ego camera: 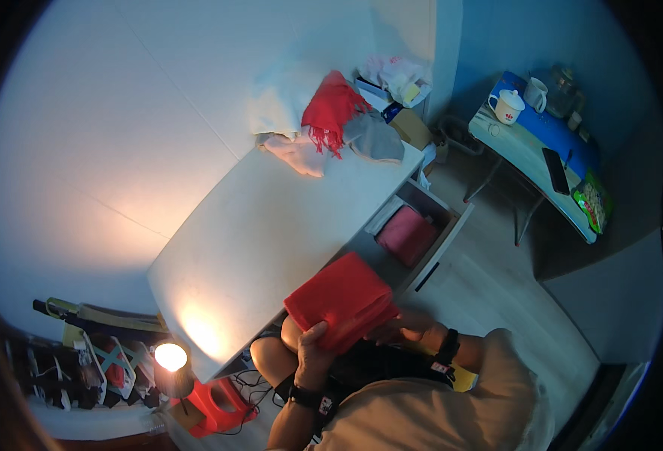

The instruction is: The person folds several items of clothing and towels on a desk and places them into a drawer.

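A folded red cloth (340,299) is held above my lap, beside the table's front edge. My left hand (315,348) grips its near left side, thumb on top. At the cloth's lower right corner is my right hand (407,330), its fingers partly under the fabric. Just beyond the cloth, a drawer (444,239) of the white table (263,225) stands pulled out, with a folded dark red cloth (407,235) lying in it. On the table's far end lie a red fringed scarf (334,110), a pale pink cloth (297,153) and a grey cloth (373,138).
A lit lamp (171,361) stands by the table's left corner, above a red plastic object (218,407) and loose cables. At the upper right, a small folding table (511,144) holds a lidded mug (507,107), a phone (555,171) and a green snack bag (592,203).
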`<state>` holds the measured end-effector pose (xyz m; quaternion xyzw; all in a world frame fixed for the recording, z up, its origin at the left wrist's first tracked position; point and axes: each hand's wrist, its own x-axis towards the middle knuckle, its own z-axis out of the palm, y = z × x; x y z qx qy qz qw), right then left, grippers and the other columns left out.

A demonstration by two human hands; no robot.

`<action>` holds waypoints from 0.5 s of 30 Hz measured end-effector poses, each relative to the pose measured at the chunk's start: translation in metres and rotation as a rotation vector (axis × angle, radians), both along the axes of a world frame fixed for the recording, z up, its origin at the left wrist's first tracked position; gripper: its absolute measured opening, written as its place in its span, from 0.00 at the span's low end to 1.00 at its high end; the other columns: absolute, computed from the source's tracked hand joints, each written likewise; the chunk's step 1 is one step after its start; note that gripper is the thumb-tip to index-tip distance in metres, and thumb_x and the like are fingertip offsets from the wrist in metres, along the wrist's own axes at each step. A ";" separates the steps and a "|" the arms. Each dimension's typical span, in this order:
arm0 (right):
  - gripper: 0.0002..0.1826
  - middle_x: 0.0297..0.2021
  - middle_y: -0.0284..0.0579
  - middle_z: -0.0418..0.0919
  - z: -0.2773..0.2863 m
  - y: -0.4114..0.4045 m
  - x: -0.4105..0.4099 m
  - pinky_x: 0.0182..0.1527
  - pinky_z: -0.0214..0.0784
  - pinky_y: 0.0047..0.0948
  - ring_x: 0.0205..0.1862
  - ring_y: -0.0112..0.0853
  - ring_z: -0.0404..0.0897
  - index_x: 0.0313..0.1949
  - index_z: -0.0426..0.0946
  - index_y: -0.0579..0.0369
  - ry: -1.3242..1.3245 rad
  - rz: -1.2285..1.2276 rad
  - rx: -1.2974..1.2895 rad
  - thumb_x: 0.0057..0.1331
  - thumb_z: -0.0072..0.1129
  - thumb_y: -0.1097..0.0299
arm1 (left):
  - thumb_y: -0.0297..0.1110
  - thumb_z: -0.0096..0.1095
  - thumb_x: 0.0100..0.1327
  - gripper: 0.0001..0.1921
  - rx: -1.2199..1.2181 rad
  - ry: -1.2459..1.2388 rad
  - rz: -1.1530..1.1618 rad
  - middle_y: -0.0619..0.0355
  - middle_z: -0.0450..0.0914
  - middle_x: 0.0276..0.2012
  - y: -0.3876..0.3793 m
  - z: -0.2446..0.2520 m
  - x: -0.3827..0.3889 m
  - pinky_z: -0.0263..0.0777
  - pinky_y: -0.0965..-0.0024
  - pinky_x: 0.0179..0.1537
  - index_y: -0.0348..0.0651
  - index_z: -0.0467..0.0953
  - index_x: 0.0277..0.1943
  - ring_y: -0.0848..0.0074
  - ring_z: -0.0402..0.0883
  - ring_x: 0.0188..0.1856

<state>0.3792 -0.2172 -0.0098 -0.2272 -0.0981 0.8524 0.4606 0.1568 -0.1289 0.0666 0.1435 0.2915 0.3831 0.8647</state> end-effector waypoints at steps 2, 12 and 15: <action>0.26 0.54 0.46 0.76 0.004 -0.002 -0.011 0.62 0.64 0.42 0.57 0.38 0.74 0.62 0.64 0.60 -0.007 -0.068 0.047 0.67 0.57 0.67 | 0.26 0.62 0.54 0.30 -0.031 0.006 -0.007 0.46 0.73 0.55 0.003 -0.012 0.008 0.66 0.51 0.63 0.35 0.63 0.61 0.56 0.73 0.58; 0.29 0.55 0.47 0.74 0.013 0.044 -0.024 0.60 0.65 0.38 0.56 0.36 0.74 0.61 0.64 0.57 -0.403 -0.468 -0.058 0.63 0.60 0.61 | 0.23 0.59 0.60 0.18 1.094 0.606 -0.270 0.46 0.75 0.54 0.001 -0.046 0.029 0.72 0.57 0.57 0.34 0.68 0.54 0.58 0.76 0.56; 0.24 0.54 0.49 0.74 0.042 0.045 -0.010 0.58 0.67 0.34 0.54 0.34 0.75 0.57 0.67 0.59 -1.083 -0.402 0.456 0.63 0.59 0.66 | 0.26 0.58 0.63 0.16 0.342 0.391 -0.308 0.47 0.76 0.52 0.006 -0.036 0.033 0.73 0.60 0.55 0.33 0.69 0.52 0.60 0.77 0.55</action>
